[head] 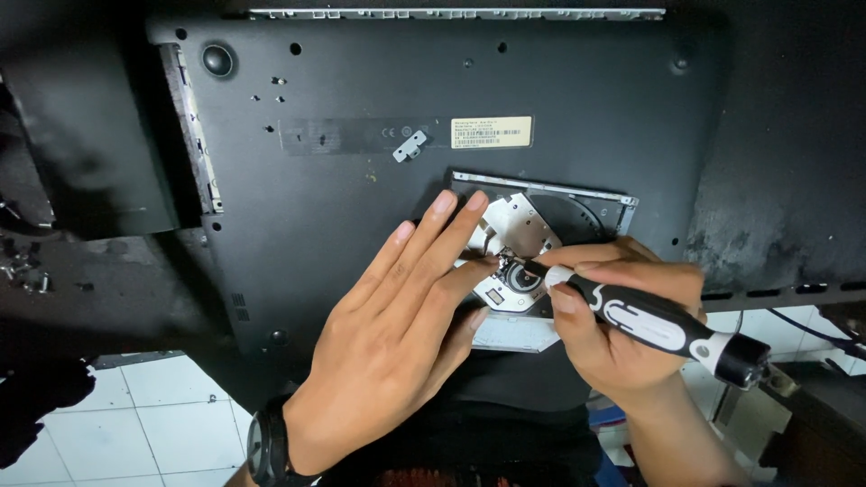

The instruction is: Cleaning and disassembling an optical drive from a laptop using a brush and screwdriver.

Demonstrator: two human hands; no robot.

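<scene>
An upturned black laptop base lies on a dark workbench. On top of it rests an optical disc drive with its silver metal plate showing. My left hand lies flat with fingers spread on the drive's left part, a black wristwatch on the wrist. My right hand grips a black and white screwdriver, its tip set on the small metal parts at the middle of the drive.
A small silver bracket and a pale sticker sit on the laptop base. Loose small screws and bits lie at the bench's left. White floor tiles show below the bench edge. A blue cable runs at right.
</scene>
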